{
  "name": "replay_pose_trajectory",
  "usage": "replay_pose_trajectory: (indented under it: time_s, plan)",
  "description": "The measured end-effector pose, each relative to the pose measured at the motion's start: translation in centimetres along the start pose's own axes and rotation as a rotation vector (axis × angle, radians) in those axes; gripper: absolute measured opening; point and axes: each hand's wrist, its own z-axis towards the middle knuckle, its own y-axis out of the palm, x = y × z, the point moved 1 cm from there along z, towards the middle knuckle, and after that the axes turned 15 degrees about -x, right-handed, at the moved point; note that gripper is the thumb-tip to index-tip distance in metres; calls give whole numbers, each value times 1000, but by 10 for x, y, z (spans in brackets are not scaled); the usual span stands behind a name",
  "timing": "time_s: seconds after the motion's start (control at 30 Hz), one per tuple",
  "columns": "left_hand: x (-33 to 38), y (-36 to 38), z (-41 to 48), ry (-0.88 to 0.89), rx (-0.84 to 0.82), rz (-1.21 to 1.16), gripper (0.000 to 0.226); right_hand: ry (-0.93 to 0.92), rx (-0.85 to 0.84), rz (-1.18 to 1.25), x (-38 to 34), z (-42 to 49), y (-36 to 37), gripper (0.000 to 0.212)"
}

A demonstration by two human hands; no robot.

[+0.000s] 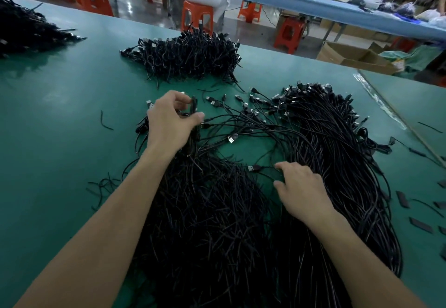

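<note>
1. Where our left hand (171, 119) curls its fingers round a bunch of thin black cables (193, 108), mid-tabletop (60, 114), the palm side is hidden.
2. Our right hand (301, 191) rests loosely spread fingers on the glossy tangled heap (337, 162), cut off at the near edge, beside a metal-tipped plug (253, 168).

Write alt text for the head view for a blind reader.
A person's left hand grips a bunch of black USB cables over a green table, while the right hand rests on a loose heap. Another pile lies beyond.
</note>
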Motion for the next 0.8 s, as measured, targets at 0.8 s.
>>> replay_pose_trajectory:
  time_s: [0.8]
  plan:
    - [34, 53, -19, 450, -652, 372, 21, -587, 230, 803, -86, -39, -62, 19]
